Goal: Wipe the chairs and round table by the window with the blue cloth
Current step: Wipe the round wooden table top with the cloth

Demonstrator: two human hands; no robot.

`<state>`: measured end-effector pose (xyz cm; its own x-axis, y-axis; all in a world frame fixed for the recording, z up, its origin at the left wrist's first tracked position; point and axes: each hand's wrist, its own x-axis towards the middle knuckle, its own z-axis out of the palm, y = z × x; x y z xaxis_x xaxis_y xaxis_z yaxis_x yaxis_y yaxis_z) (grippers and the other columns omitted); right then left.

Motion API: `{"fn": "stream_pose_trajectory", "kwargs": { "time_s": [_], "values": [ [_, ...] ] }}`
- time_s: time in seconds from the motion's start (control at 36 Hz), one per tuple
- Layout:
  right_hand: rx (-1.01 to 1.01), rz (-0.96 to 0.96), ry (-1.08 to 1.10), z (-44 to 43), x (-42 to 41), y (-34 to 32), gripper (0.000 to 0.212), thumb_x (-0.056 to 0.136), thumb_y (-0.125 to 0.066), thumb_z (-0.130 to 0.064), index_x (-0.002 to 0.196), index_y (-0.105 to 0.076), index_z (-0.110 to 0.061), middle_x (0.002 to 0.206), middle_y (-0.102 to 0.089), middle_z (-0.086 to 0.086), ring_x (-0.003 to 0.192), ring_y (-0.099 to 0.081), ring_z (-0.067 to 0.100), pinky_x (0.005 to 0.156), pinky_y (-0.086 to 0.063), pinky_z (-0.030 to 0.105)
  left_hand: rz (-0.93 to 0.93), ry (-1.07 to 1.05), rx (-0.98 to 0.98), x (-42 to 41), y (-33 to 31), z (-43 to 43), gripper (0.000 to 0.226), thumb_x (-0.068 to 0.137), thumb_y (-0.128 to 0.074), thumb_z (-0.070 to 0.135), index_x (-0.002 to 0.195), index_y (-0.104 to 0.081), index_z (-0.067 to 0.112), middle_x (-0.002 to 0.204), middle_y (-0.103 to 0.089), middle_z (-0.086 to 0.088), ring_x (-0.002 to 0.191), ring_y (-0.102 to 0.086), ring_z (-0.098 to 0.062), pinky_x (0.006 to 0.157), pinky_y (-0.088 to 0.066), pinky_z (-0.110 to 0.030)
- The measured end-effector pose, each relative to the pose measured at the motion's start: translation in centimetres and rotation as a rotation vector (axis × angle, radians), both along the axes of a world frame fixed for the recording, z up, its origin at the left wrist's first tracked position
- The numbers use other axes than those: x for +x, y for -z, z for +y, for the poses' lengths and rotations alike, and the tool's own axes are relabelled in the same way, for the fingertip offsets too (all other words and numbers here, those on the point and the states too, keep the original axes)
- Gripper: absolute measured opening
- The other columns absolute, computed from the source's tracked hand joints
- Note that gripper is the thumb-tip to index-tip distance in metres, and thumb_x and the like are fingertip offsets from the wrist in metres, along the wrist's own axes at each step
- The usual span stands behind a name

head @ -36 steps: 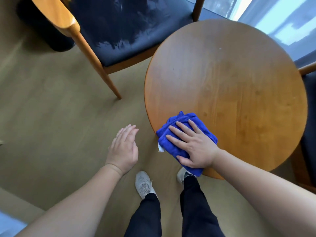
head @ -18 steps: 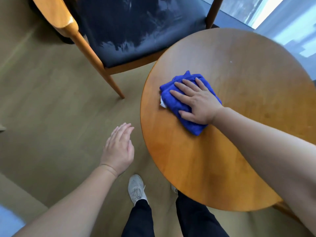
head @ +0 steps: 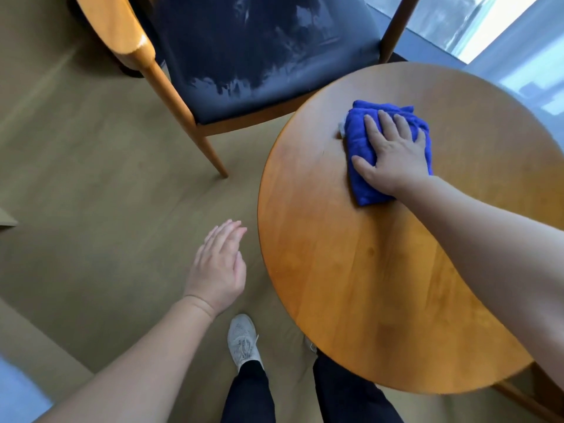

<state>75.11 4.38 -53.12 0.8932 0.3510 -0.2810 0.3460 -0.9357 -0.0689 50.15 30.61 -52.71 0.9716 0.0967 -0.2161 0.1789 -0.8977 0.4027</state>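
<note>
While the right hand is pressing flat on it with fingers straight and slightly spread, the blue cloth is lying folded into a thick pad on the far part of the round table, near the chair. A pale tag is sticking out at its left edge, too small to read. The left hand is hovering beside the table, fingers straight and together.
</note>
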Motion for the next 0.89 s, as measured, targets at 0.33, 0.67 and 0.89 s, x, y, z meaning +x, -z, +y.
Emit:
{"fn": "stream_pose_trajectory", "kwargs": {
  "time_s": [0.33, 0.67, 0.89],
  "values": [
    [0.107, 0.018, -0.532, 5.1, -13.6, -0.3, 0.083, 0.077, -0.044, -0.062, 0.148, -0.032, -0.021, 0.155, -0.029, 0.011, 0.141, -0.026, 0.038, 0.106, -0.016, 0.070, -0.061, -0.071, -0.011, -1.3, -0.3, 2.9, 0.049, 0.081, -0.033, 0.017, 0.121, -0.056, 0.000, 0.128, -0.056, -0.014, 0.124, -0.047, -0.028, 0.109, -0.027, -0.036],
    [0.206, 0.038, -0.818, 8.8, -13.8, 0.4, 0.072, 0.081, -0.047, -0.059, 0.146, -0.037, -0.028, 0.155, -0.030, 0.004, 0.144, -0.022, 0.033, 0.111, -0.007, 0.066, -0.036, -0.109, 0.010, -1.8, -0.1, 5.2, 0.050, 0.081, -0.031, 0.019, 0.121, -0.057, 0.002, 0.129, -0.056, -0.012, 0.124, -0.047, -0.027, 0.107, -0.032, -0.041],
    [0.170, 0.000, -0.701, 11.9, -6.0, 0.3, 0.075, 0.078, -0.041, -0.058, 0.147, -0.033, -0.030, 0.156, -0.026, 0.004, 0.144, -0.019, 0.031, 0.110, -0.009, 0.064, -0.059, -0.094, 0.014, 0.2, 0.4, 4.2, 0.049, 0.081, -0.033, 0.018, 0.119, -0.058, 0.000, 0.127, -0.057, -0.014, 0.121, -0.049, -0.029, 0.106, -0.032, -0.039]
  ]
}}
